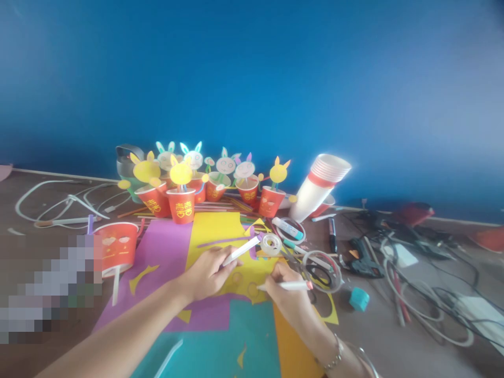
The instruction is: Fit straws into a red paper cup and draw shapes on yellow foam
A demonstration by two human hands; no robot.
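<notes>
My left hand (208,272) is closed around a white marker (242,251) with a purple end, which points up and to the right. In my right hand (289,294) is a second white marker (293,285) with a reddish end. Its tip is at a yellow paper sheet (216,228), beside a drawn circle (252,288). Another faint circle (237,278) shows a little to the left. Beneath lie purple paper (165,262), teal paper (205,352) and orange paper (293,341). A roll of clear tape (271,243) sits just beyond my hands.
Red paper cups (180,207) with paper rabbit heads stand along the back. A leaning stack of white cups (315,191) is right of them. On the right lie a glue gun (364,257), cables (429,304) and a teal block (359,299). A tipped red cup (118,244) is at left.
</notes>
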